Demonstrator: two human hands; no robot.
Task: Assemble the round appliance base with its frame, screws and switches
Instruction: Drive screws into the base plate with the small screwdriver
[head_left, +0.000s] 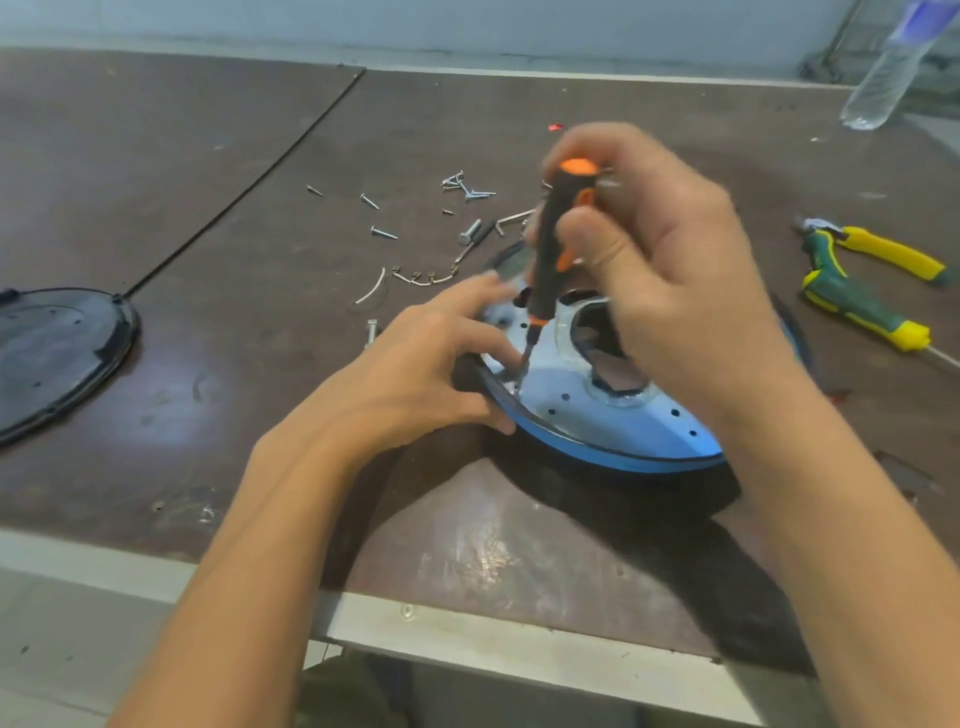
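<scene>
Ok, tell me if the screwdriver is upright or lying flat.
Nearly upright, leaning slightly. The right hand grips the screwdriver by the handle, tip down on the round base near its rim.

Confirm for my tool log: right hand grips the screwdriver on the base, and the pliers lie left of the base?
Not quite: the pliers lie right of the base, as the head view shows. The right hand does grip the screwdriver on the base.
</scene>
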